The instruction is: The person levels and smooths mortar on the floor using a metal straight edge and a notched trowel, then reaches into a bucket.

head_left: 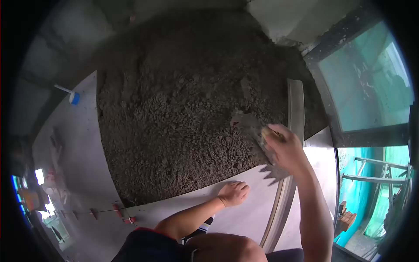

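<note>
My right hand (283, 147) is closed round the handle of a notched trowel (271, 171). Its grey, mortar-smeared blade has big pointed teeth at the near end and lies low over the dark, crumbly mortar bed (183, 113). The teeth reach over the edge of a large white tile (244, 216). On that tile, close to the mortar's edge, my left hand (235, 193) rests with its fingers curled in and nothing visible in them. A long pale straightedge bar (295, 105) runs from the mortar onto the tile, passing under my right wrist.
Red tile clips (117, 210) stand in the joint at lower left. A small blue and white object (74, 97) sits on the left tile (80, 144). A framed glass pane (366, 83) bounds the right, with metal rails (379, 178) and wood pieces (346, 219) below it.
</note>
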Motion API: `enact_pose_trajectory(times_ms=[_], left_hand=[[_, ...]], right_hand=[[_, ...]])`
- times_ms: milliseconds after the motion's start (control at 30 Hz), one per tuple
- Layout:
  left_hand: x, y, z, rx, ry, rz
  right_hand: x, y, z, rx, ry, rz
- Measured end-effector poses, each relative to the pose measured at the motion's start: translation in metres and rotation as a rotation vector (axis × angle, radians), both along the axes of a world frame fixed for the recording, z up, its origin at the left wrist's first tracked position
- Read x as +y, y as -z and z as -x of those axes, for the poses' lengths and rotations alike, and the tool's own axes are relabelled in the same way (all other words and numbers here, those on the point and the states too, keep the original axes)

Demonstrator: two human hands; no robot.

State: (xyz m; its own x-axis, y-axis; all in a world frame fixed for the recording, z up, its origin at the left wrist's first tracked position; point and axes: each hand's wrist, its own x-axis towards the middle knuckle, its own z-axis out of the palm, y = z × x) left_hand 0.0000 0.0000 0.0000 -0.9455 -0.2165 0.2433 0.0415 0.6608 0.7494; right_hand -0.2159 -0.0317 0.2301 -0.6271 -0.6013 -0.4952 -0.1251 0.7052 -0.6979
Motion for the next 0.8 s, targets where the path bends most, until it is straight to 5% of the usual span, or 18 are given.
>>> enact_pose_trajectory(times_ms=[100,267,467,633,733,800], left_hand=[[-0.018,0.001,-0.016,-0.039,0.004,-0.011],[-0.023,0.005,0.004,-0.013,0.117,-0.001],[-0.014,0.005,0.002,-0.016,0.107,-0.011],[-0.015,0.005,0.003,0.009,0.068,-0.027],[-0.02,-0.002,0.004,0.002,0.071,0.017],[-0.015,-0.004,0.003,0.01,0.093,0.025]], right_hand=[[-0.069,0.02,-0.01,-0.17,0.125,-0.19],[-0.123,0.097,-0.006,0.224,0.1,-0.192],[-0.122,0.108,-0.013,0.311,0.109,-0.099],[-0.076,-0.021,0.015,-0.073,-0.11,-0.328],[-0.032,-0.049,0.003,0.261,-0.213,-0.164],[-0.008,-0.061,0.002,0.213,-0.25,-0.297]])
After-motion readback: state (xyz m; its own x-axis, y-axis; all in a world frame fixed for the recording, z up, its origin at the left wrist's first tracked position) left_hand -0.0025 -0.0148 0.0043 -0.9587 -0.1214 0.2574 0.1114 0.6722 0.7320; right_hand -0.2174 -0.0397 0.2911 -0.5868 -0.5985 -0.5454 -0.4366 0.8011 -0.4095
